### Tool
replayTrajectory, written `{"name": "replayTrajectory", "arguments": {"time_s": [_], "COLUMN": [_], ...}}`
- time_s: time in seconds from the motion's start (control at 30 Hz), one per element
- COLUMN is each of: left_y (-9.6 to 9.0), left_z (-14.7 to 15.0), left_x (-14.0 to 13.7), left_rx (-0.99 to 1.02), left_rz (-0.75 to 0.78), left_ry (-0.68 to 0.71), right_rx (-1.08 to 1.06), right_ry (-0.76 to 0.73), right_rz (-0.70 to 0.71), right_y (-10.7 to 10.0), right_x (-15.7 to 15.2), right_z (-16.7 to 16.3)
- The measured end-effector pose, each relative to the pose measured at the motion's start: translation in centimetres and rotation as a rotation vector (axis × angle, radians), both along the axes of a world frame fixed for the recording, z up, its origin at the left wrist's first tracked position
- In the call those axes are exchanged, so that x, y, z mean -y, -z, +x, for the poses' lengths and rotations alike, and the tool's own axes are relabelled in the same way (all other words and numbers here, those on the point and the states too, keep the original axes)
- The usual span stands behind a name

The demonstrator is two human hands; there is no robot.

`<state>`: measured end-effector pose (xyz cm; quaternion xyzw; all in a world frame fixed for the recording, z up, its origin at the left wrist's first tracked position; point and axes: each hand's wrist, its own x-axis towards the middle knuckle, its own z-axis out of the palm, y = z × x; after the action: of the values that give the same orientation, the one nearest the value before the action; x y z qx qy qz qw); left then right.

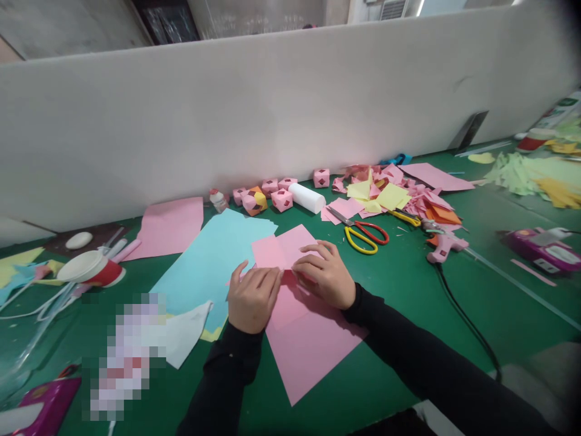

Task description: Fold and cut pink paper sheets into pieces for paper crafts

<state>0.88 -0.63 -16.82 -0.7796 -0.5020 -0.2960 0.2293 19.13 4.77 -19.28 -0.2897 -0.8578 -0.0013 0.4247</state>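
Note:
A pink sheet of paper (pixel 313 357) lies in front of me on the green table, with part of it raised into a fold line across the middle. My left hand (pixel 254 300) has its fingertips pressed on the left end of that fold. At the right end, my right hand (pixel 327 275) pinches the paper, its thumb hidden beneath the fingers. The far part of the pink paper (pixel 295 242) spreads beyond my fingertips. Under its left side lie light blue sheets (pixel 195 266), and a white piece of paper (pixel 186 333) rests over their near edge.
Red-and-yellow-handled scissors (pixel 361 233) lie beyond my right hand, near a heap of pink scraps (pixel 422 194). A pink glue gun (pixel 442 245) trails a black cord. Folded paper cubes (pixel 282 200) and a white roll (pixel 307 198) line the white partition (pixel 272 115). Leftward stands a paper cup (pixel 109 269).

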Motion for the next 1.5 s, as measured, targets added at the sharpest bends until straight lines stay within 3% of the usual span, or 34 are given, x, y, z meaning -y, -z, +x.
{"name": "replayTrajectory", "arguments": {"time_s": [0.33,0.67,1.37,1.5], "left_y": [-0.1,-0.2,0.1,0.1], "left_z": [-1.2,-0.8,-2.4,-2.4], "left_x": [-0.3,-0.2,-0.7,-0.7], "left_rx": [0.001,0.053,0.032,0.053], "left_rz": [0.005,0.004,0.102,0.12], "left_ry": [-0.006,0.03,-0.072,-0.07], "right_rx": [-0.054,-0.025,-0.159,-0.158], "right_ry": [0.088,0.01,0.224,0.195], "right_rz": [-0.001,-0.022,0.006,0.018], "right_y": [-0.5,-0.8,-1.9,-1.7], "right_x": [-0.8,-0.2,-2.5,-2.7], "right_z": [1.1,0.6,4.8,4.8]}}
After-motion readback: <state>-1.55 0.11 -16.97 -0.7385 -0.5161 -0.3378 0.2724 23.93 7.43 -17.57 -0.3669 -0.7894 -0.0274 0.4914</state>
